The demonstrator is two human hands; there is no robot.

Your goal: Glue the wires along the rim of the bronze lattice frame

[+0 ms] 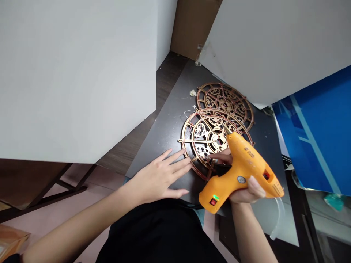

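My right hand [248, 191] is wrapped round a yellow hot glue gun [244, 157], its metal nozzle pointing up and left over the openwork. A green light glows by the red switch on its handle, and a clear glue stick [279, 219] hangs from its back end. Beneath the nozzle lies a round gold openwork disc [195, 142] with thin wires across it. Fingers spread, my left hand [167, 173] rests flat at the disc's lower left rim. A second similar disc [201, 95] lies behind, partly covered by the first.
Both discs lie on a dark grey board [161, 131] with small white scraps [193, 93] beside them. A large white panel [82, 80] stands at left, another white panel [274, 47] at upper right. A blue sheet [323, 128] is at far right, a cardboard box [12, 239] lower left.
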